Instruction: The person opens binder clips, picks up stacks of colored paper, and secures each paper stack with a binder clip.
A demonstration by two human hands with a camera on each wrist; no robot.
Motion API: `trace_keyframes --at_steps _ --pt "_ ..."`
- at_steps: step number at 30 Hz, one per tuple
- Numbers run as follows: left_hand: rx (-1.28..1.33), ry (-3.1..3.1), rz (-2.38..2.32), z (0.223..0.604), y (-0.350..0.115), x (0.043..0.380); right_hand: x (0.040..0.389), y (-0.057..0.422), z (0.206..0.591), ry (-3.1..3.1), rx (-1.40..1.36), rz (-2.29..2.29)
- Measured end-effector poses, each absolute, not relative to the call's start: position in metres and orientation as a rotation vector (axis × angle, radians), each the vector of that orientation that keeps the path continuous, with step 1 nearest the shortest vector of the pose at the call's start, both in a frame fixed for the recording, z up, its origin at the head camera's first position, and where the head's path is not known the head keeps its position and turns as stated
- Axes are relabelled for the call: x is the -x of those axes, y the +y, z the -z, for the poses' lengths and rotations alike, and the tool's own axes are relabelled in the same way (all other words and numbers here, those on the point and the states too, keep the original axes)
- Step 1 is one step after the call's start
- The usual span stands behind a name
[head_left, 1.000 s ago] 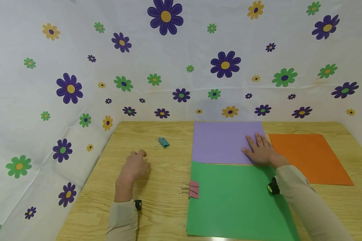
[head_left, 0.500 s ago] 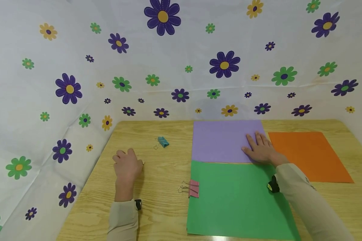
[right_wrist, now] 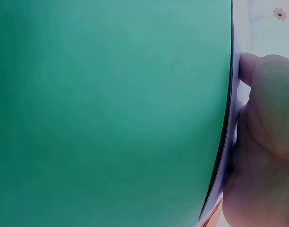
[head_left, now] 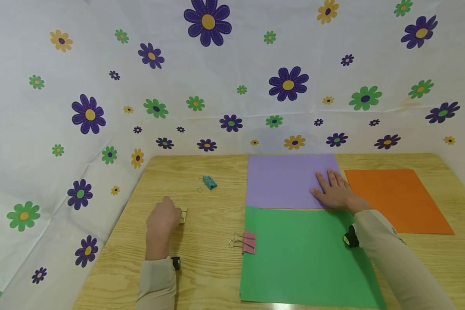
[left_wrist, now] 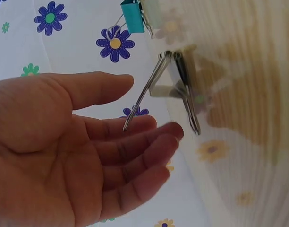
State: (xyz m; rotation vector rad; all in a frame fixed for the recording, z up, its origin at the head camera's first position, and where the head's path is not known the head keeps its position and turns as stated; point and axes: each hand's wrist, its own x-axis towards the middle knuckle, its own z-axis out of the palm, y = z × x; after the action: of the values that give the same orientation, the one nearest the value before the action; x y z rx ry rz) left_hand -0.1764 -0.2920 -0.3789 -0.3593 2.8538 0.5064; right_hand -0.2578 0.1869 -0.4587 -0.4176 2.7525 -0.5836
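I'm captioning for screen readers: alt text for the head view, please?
A person's left hand is beside a pale yellow clip while the right hand rests on purple paper. Nearby lie green paper with a pink clip on its left edge, orange paper and a teal clip.

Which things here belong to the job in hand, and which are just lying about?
Seemingly in use:
yellow clip beside left hand
purple sheet under right hand
green sheet
pink clip on its edge

Apparently lying about:
teal clip
orange sheet

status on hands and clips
Left hand at yellow clip, no grip. Right hand flat on purple sheet. Pink clip on green sheet's left edge. No visible obstruction.
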Motion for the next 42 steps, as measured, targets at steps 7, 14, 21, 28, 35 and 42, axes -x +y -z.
trace_keyframes --at_steps 7,14,21,28,35,42 --pt "0.407 2.805 -0.478 0.375 -0.296 0.174 0.256 0.187 0.459 2.759 0.422 0.579" --pt "0.362 2.802 -0.501 0.376 -0.295 0.178 0.25 0.181 0.447 2.762 0.406 0.565" --pt "0.237 2.798 -0.614 0.377 -0.293 0.178 0.247 0.18 0.446 2.771 0.4 0.57" --pt "0.188 2.771 -0.729 0.377 -0.291 0.178 0.246 0.18 0.448 2.775 0.385 0.582" --pt "0.163 2.71 -0.789 0.378 -0.288 0.18 0.247 0.177 0.443 2.791 0.389 0.536" --pt "0.1 2.71 -0.834 0.381 -0.287 0.181 0.249 0.177 0.443 2.782 0.386 0.541"
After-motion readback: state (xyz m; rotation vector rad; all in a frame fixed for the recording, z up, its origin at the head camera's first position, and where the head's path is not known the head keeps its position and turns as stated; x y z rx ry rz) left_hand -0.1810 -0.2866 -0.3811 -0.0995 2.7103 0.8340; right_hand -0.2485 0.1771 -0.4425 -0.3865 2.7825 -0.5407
